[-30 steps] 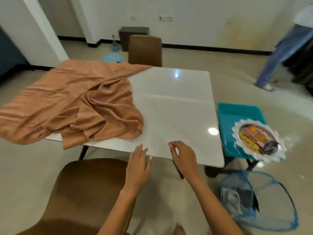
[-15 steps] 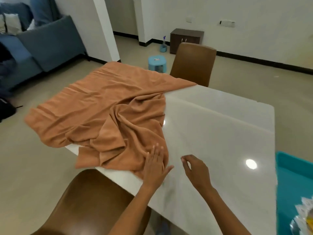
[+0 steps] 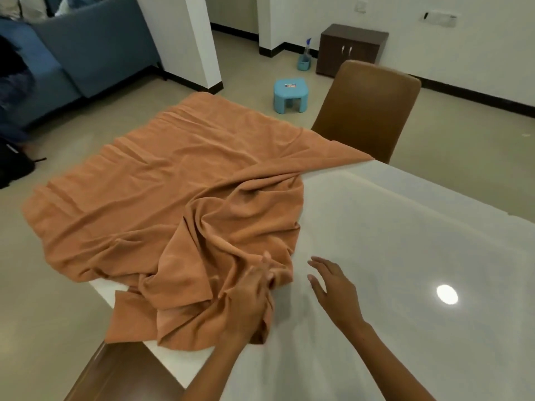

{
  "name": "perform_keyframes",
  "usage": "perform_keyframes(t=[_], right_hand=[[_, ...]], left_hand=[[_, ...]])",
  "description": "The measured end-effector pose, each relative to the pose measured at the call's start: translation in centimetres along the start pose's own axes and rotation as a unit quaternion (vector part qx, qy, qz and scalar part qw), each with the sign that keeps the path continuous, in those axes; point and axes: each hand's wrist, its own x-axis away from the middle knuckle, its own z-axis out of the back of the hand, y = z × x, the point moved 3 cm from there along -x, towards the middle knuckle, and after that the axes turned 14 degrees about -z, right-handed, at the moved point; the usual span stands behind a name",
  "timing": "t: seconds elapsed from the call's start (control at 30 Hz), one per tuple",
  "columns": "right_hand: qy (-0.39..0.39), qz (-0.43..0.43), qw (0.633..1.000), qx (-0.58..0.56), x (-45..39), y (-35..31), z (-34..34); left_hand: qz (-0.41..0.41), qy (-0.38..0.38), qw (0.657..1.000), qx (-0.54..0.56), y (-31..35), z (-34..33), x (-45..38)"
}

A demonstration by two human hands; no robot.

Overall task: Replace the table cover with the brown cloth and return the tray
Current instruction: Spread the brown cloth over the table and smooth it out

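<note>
One white glossy table (image 3: 405, 256) with one brown cloth (image 3: 173, 198) bunched over its left half, draping off the left edge, and two brown chairs: the far chair (image 3: 367, 111) and the near chair (image 3: 121, 374) at the bottom edge. Smaller stuff: one blue sofa (image 3: 86, 53), one dark cabinet (image 3: 351, 50), one blue stool (image 3: 290, 94), one spray bottle (image 3: 305, 57). Left hand (image 3: 252, 299) is blurry but its fingers look curled into the cloth's near-right folds, while the right hand (image 3: 333, 287) hovers over bare tabletop just beside it, fingers spread and holding nothing.

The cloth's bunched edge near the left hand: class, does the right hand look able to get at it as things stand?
Probably yes. The right hand hovers open over bare table, just beside the cloth edge that the left hand grips. Nothing lies between them.
</note>
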Motion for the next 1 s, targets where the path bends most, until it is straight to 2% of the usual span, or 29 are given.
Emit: perform_keyframes(t=[0.07, 0.23, 0.33, 0.4, 0.47, 0.53, 0.6, 0.67, 0.73, 0.83, 0.9, 1.0], right_hand=[[-0.002, 0.064, 0.998, 0.009, -2.8, -1.5, -1.3], [-0.051, 0.171, 0.980, 0.090, -9.8, -6.0, -5.7], [-0.060, 0.196, 0.967, 0.150, -13.3, -6.8, -7.7], [-0.024, 0.231, 0.963, 0.134, -15.8, -8.1, -7.8], [-0.021, 0.268, 0.959, 0.088, -18.8, -11.2, -7.0], [-0.008, 0.292, 0.954, 0.072, -22.2, -15.8, -5.9], [0.035, 0.301, 0.950, 0.080, -25.1, -20.4, -5.4], [0.072, 0.292, 0.950, 0.081, -26.7, -22.9, -5.7], [0.078, 0.277, 0.955, 0.068, -26.6, -22.7, -6.4], [0.089, 0.290, 0.951, 0.064, -24.7, -18.7, -7.1], [0.090, 0.295, 0.950, 0.053, -23.4, -15.4, -7.3], [0.084, 0.274, 0.958, 0.034, -22.0, -11.5, -7.6]], left_hand=[[0.045, 0.093, 0.995, 0.008, 0.1, 3.2, -3.2], [0.076, 0.221, 0.970, -0.070, -4.2, 9.8, -7.9], [0.158, 0.241, 0.951, -0.112, -8.3, 13.2, -9.2], [0.206, 0.240, 0.941, -0.124, -11.0, 15.1, -9.9], [0.213, 0.236, 0.926, -0.201, -12.1, 16.6, -11.2], [0.175, 0.235, 0.912, -0.287, -10.9, 16.4, -12.7], [0.057, 0.201, 0.905, -0.371, -7.5, 14.0, -14.1], [-0.033, 0.091, 0.906, -0.413, -6.5, 9.3, -14.1], [-0.049, -0.026, 0.915, -0.400, -8.6, 4.7, -12.6], [-0.050, -0.148, 0.891, -0.426, -13.2, 0.6, -9.8], [-0.060, -0.172, 0.885, -0.428, -15.0, -0.1, -9.0], [-0.092, -0.167, 0.889, -0.417, -16.5, 0.8, -9.6]])
